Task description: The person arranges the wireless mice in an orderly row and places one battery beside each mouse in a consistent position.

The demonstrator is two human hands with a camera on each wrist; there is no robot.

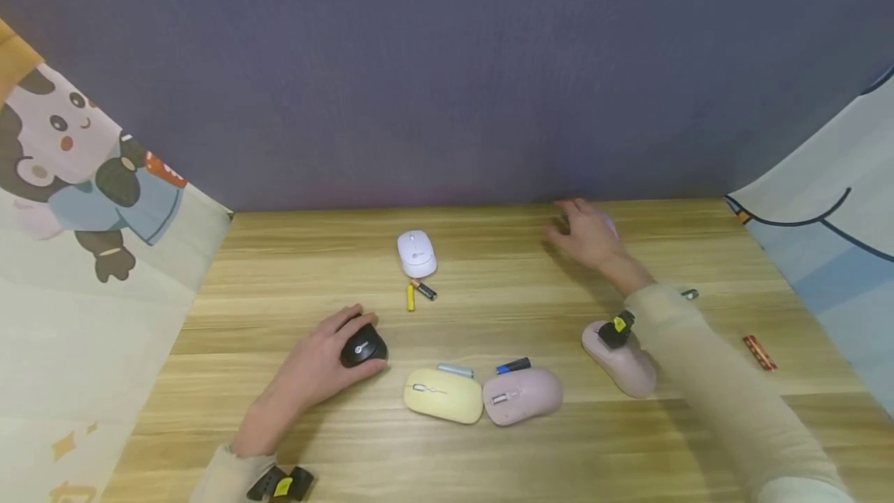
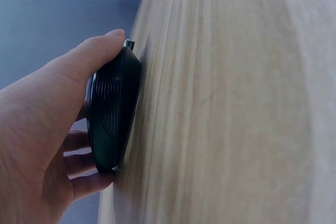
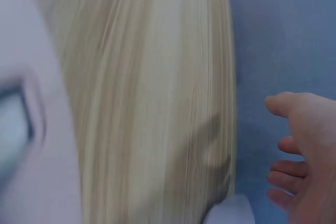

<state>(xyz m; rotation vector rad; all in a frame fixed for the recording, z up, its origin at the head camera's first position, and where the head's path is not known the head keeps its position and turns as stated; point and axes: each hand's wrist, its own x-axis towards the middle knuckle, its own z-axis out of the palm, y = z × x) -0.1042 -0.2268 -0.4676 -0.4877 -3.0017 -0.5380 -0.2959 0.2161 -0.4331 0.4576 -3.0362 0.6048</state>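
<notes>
My left hand [image 1: 317,359] grips a black computer mouse [image 1: 365,346] at the left of the table, thumb on one side and fingers on the other. In the left wrist view the mouse's ribbed side [image 2: 111,98] faces the camera, its base close along the wood. Over the far right of the table, my right hand [image 1: 592,237] is spread with nothing in its fingers. A pale rounded thing [image 1: 611,223] shows just past it, mostly hidden by the hand. From the right wrist, the fingers [image 3: 286,182] look loosely bent, and a whitish rounded thing [image 3: 231,212] lies below them.
A white mouse [image 1: 417,254] stands at the back, with a yellow battery [image 1: 410,298] and a black one [image 1: 424,290] before it. In front lie a yellow mouse [image 1: 443,396], a pink mouse [image 1: 524,396] and another pink mouse [image 1: 621,363]. Red batteries [image 1: 759,353] lie far right.
</notes>
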